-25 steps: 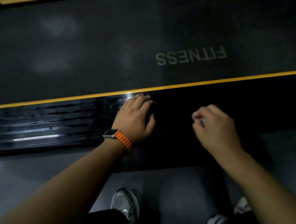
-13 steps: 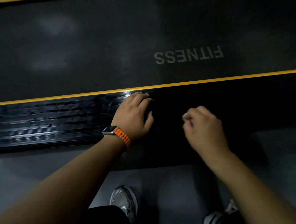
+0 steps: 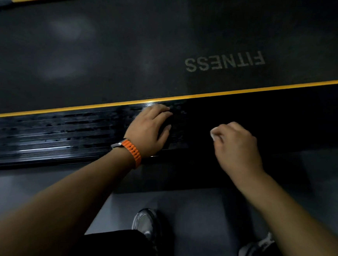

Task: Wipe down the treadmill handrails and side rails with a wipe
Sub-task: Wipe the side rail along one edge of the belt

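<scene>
On the near side rail [image 3: 59,135] of the treadmill, the wipe [image 3: 213,135] shows only as a small white, crumpled corner poking out of the right hand [image 3: 238,146], whose fingers [image 3: 233,126] are curled tight around it. That hand sits over the dark right-hand stretch of the rail; whether the wipe touches the surface there I cannot tell.

The rail is a long, black, glossy strip moulded with fine lengthwise ribs. Left of the left hand [image 3: 149,131] it carries a wet, streaky sheen with patchy dry spots, so that stretch looks already wiped. To the right it reads matt and unlit, which suggests it is still to do, though shadow may hide its state. The left hand lies palm-down on the rail at the edge of the sheen, fingers close together and bent at the tips; whether anything is under the palm cannot be seen. Its wrist wears a watch on a ribbed orange strap [image 3: 132,151].

By my judgement roughly 1 half of this rail is done. The far rail is barely in view, and no handrail is in view at all, so their state is unknown.

Beyond a thin yellow stripe [image 3: 259,91] lies the belt [image 3: 123,52], dull and finely textured, printed FITNESS [image 3: 225,63]. Below the rail is smooth grey floor [image 3: 196,213] with 2 shoes, 1 [image 3: 146,222] shiny.
</scene>
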Demonstrator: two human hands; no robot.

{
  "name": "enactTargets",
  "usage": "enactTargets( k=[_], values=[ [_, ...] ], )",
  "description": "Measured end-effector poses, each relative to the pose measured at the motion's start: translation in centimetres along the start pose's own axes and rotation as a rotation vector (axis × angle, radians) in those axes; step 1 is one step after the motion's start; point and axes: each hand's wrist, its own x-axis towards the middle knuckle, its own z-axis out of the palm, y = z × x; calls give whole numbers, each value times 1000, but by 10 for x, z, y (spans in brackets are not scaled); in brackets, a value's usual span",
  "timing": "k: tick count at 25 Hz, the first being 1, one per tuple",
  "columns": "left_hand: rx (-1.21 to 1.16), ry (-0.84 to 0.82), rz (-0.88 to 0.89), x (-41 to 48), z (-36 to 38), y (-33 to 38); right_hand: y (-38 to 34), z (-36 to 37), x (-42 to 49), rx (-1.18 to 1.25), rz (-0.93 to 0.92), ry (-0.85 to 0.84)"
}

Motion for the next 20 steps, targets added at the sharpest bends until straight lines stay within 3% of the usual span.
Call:
enactTargets(
  k=[3,9,15,20],
  values=[
    [35,39,-68,-20,-13,-28,-7,8,-4,-21,-29,32],
    [118,85,-96,-32,-18,-41,-94,65,-9,38,-211,-117],
    [111,76,-119,-31,-15,-40,-45,34,-6,11,-103,10],
    [98,91,-100,-30,-13,-41,-112,74,-10,61,-273,-135]
  ],
)
